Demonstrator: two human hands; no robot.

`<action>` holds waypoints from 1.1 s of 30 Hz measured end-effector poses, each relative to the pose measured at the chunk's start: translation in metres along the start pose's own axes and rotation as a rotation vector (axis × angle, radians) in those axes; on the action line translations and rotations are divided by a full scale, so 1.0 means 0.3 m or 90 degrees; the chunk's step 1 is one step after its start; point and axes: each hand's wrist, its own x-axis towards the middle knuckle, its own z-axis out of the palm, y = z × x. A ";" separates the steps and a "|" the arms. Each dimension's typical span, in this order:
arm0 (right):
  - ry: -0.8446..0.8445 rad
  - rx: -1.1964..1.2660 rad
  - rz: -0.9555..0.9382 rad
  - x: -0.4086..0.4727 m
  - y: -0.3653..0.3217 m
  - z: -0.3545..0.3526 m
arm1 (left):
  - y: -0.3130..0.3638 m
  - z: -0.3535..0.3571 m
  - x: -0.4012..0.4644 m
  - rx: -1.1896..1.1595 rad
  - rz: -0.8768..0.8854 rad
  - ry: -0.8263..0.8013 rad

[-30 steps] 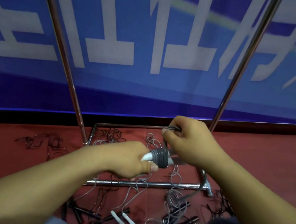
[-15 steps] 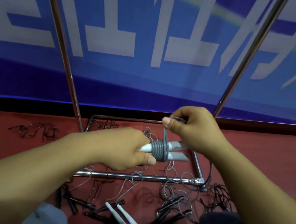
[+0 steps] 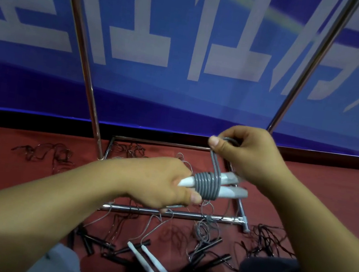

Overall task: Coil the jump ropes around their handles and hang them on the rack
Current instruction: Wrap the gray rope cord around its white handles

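Handles (image 3: 224, 185) of the gray jump rope: two white ones, side by side, roughly level, pointed ends toward the left hand (image 3: 161, 184). Left hand's grip is clamped around those pointed ends, thumb underneath, one white tip showing past the knuckles. Gray rope (image 3: 207, 186) is wound in tight turns around both handles just right of that grip; about seven or eight turns visible, packed touching one another.

Right hand (image 3: 248, 154) sits above and right of the coil. Its grip is closed on a doubled length of the gray rope, thumb pressed over it against the forefinger. That length runs down, nearly taut, from the pinch to the right end of the coil.

Below both hands, on the red floor (image 3: 340, 196): chrome base frame of the rack (image 3: 173, 213), with two chrome uprights rising behind the hands. A second pair of white handles (image 3: 149, 260) lies below the left grip, with thin gray cord trailing up from it. Black-handled ropes (image 3: 210, 249) lie tangled beneath and to either side, some inside the base frame. Blue banner with white lettering (image 3: 188, 43) stands behind the rack.
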 end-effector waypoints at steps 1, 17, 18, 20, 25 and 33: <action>-0.039 -0.029 -0.003 -0.004 -0.001 0.005 | 0.008 0.007 -0.004 0.029 -0.006 -0.009; -0.255 0.121 -0.028 -0.014 -0.014 0.037 | 0.068 0.056 -0.034 0.022 0.051 -0.031; -0.251 0.146 -0.024 -0.016 -0.019 0.033 | 0.069 0.054 -0.038 -0.005 0.065 -0.028; -0.218 0.202 -0.012 -0.013 -0.023 0.024 | 0.067 0.045 -0.047 -0.064 0.098 -0.012; -0.120 0.297 0.021 0.008 -0.016 0.038 | 0.070 0.008 -0.056 -0.235 0.132 0.039; -0.126 0.337 0.158 0.012 -0.005 0.017 | 0.078 -0.043 -0.054 -0.429 0.100 0.159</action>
